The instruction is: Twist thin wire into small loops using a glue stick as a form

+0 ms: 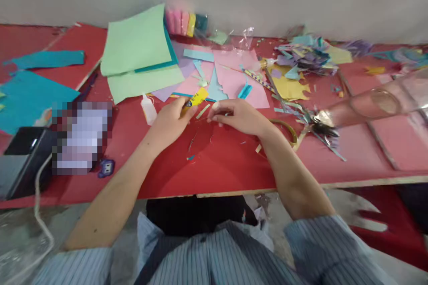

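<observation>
My left hand (175, 120) is closed around a small yellow item with dark print (198, 98), perhaps a tube or packet; its exact kind cannot be told. Facing it, my right hand (239, 116) has its thumb and fingers pinched together low over the red table (214, 173). A thin line, like wire or thread, shows by those fingertips, but what they hold is too small to make out. Between the hands lies a narrow pale paper strip (203, 111). A white squeeze bottle (149, 109) rests beside my left wrist. Nearer me are thin scraps (191, 143).
Green sheets (137, 44), pink paper (237, 75) and coloured clay blocks (182, 22) lie toward the wall. Shredded paper (307, 55), a tape roll (286, 131) and a clear plastic cup (374, 102) are at right. A blurred-out phone (83, 138) is at left.
</observation>
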Available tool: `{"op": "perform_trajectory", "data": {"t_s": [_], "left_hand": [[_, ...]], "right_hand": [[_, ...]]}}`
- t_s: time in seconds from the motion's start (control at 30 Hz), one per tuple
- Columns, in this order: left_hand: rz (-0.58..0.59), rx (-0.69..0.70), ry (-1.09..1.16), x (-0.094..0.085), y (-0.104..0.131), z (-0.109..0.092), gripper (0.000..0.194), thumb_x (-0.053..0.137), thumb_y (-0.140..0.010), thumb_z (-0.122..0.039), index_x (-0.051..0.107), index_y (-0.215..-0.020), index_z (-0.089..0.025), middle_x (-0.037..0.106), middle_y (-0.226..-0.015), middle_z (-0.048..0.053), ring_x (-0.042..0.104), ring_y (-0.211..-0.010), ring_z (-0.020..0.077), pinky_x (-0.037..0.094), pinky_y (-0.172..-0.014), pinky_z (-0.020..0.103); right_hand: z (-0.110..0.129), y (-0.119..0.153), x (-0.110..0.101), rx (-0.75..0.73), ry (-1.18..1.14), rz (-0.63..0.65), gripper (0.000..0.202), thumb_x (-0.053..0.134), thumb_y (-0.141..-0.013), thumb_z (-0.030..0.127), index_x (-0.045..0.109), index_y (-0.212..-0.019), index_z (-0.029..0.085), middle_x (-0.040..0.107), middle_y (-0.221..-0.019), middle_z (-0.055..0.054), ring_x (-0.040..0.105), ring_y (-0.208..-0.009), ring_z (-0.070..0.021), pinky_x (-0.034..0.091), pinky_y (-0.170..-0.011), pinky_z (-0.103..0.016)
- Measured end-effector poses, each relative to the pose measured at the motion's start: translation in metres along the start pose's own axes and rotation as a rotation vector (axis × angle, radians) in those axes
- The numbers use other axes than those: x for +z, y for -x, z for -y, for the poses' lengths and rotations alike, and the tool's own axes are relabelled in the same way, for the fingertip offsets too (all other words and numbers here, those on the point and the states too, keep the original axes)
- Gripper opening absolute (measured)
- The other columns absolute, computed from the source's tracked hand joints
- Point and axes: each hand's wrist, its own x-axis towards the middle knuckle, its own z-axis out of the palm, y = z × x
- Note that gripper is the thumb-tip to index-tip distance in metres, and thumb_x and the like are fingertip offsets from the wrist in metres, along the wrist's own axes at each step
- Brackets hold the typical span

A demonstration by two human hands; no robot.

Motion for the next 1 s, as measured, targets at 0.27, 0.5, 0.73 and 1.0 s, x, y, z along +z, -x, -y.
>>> {"op": "perform_trajectory", "data": {"t_s": [0.27,0.5,0.73,1.0], "left_hand": [[0.111,-0.025,0.530,0.003,0.003,-0.005,0.043,0.046,-0.083,-0.017,0.057,-0.124,-0.018,0.055,-0.079,0.000,0.052,-0.072,0.0149,0.042,-0.066,0.028],[0.059,0.130,0.586,0.008,0.007,-0.010,0.041,0.055,-0.098,-0.041,0.057,-0.131,-0.018,0.051,-0.083,0.001,0.046,-0.068,0.0112,0.041,-0.059,0.023],[-0.083,0.223,0.534,0.009,0.008,-0.011,0.042,0.050,-0.101,-0.051,0.066,-0.123,-0.020,0.056,-0.083,0.002,0.050,-0.066,0.0107,0.045,-0.059,0.022],[-0.101,0.225,0.586,0.006,0.010,-0.015,0.047,0.056,-0.096,-0.062,0.072,-0.103,-0.019,0.050,-0.066,-0.001,0.045,-0.056,0.0098,0.040,-0.049,0.022]], "right_hand": [[0.012,0.002,0.007,0.036,-0.410,-0.091,0.025,0.080,-0.082,0.033,0.063,-0.090,0.017,0.079,-0.090,-0.004,0.063,-0.059,-0.0074,0.047,-0.056,-0.021],[0.007,-0.006,0.032,0.065,-0.547,-0.251,0.034,0.085,-0.077,0.039,0.065,-0.095,0.018,0.075,-0.075,0.002,0.063,-0.058,-0.0071,0.044,-0.052,-0.018],[0.010,-0.006,0.037,-0.047,-0.501,-0.326,0.030,0.085,-0.077,0.039,0.071,-0.092,0.017,0.076,-0.077,0.001,0.064,-0.058,-0.0076,0.047,-0.053,-0.019],[0.011,-0.007,0.040,-0.111,-0.511,-0.279,0.028,0.083,-0.080,0.040,0.070,-0.082,0.016,0.069,-0.068,0.003,0.060,-0.056,-0.0062,0.051,-0.056,-0.020]]}}
